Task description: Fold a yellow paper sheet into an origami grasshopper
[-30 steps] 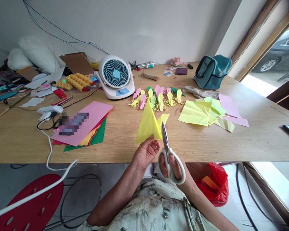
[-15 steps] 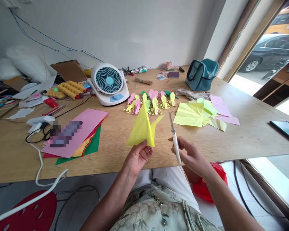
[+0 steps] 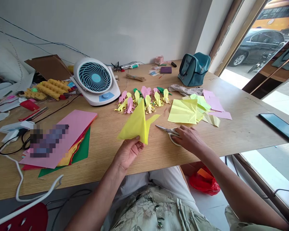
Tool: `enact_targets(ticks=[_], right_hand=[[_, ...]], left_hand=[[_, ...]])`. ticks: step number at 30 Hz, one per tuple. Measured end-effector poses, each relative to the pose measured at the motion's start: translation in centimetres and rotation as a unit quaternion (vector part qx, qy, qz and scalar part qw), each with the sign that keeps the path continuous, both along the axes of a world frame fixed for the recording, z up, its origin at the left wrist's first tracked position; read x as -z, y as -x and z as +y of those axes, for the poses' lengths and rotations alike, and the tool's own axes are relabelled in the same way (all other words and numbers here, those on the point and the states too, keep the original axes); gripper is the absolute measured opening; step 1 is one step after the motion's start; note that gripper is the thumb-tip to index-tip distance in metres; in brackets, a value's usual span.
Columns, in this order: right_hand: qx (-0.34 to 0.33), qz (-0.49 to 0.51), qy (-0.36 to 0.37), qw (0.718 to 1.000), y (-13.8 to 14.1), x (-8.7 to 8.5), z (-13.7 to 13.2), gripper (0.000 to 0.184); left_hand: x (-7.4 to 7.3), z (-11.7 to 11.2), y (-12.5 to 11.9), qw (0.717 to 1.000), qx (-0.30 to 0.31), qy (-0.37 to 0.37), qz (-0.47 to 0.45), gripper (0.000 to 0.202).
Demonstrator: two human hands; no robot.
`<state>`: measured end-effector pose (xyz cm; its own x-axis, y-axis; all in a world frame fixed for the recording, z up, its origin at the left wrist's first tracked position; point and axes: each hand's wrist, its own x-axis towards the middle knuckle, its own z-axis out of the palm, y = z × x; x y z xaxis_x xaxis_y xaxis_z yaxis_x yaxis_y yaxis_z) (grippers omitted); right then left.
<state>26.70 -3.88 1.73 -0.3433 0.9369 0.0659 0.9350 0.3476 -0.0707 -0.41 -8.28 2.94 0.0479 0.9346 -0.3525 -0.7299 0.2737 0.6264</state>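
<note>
My left hand (image 3: 128, 151) pinches the lower edge of a folded yellow paper (image 3: 136, 123) and holds it up above the wooden table (image 3: 231, 134). My right hand (image 3: 188, 138) lies on the table over the white handles of a pair of scissors (image 3: 167, 130), which rest flat with the blades pointing left. Behind the paper stands a cluster of small folded yellow and pink paper figures (image 3: 142, 98). Creased yellow sheets (image 3: 183, 111) lie just beyond my right hand.
A stack of coloured sheets (image 3: 69, 134) lies at left, with a white desk fan (image 3: 94, 80) behind it. A teal bag (image 3: 194, 69) stands at the back, a dark phone (image 3: 278, 127) at the right edge. White cable (image 3: 19, 179) trails off the table's left front.
My right hand has lowered the scissors from beside the yellow paper down flat onto the table. The left hand keeps holding the paper up.
</note>
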Motion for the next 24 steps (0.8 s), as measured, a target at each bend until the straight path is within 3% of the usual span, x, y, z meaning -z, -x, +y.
enact_targets(ticks=[2,4,5,7,10,12,15,19,22,24], right_hand=[[0.005,0.063,-0.021,0.998,0.4,-0.5,0.1,0.028],[0.006,0.211,-0.014,0.977,1.5,-1.3,0.1,0.031],[0.002,0.312,0.019,0.950,2.2,-1.8,0.2,0.035],[-0.021,0.505,0.157,0.849,4.0,-2.6,0.6,0.047],[-0.019,0.638,0.225,0.736,6.4,-3.1,1.9,0.039],[-0.023,0.681,0.232,0.694,7.2,-3.1,2.7,0.032],[-0.014,0.693,0.237,0.681,7.5,-3.0,3.4,0.030],[0.046,0.709,0.214,0.670,6.4,-2.9,3.7,0.039],[0.083,0.732,0.182,0.651,2.6,-2.8,4.8,0.041],[0.109,0.734,0.142,0.655,-1.9,-2.7,6.1,0.041]], left_hand=[[0.0,0.6,-0.1,1.000,0.013,-0.008,0.011,0.032],[0.1,1.3,-0.3,0.999,0.031,-0.014,0.027,0.031],[0.1,1.6,-0.5,0.998,0.041,-0.018,0.040,0.031],[0.2,2.2,-0.9,0.994,0.063,-0.028,0.079,0.032],[0.2,2.9,-1.3,0.981,0.088,-0.053,0.163,0.035],[0.4,3.3,-1.3,0.971,0.095,-0.066,0.208,0.035],[0.7,4.2,-1.0,0.972,0.069,-0.057,0.218,0.032],[0.9,5.4,-0.5,0.988,0.000,-0.029,0.151,0.034],[1.0,6.1,0.1,0.990,-0.001,0.005,0.138,0.038],[1.1,6.3,0.7,0.989,0.005,0.030,0.144,0.039]])
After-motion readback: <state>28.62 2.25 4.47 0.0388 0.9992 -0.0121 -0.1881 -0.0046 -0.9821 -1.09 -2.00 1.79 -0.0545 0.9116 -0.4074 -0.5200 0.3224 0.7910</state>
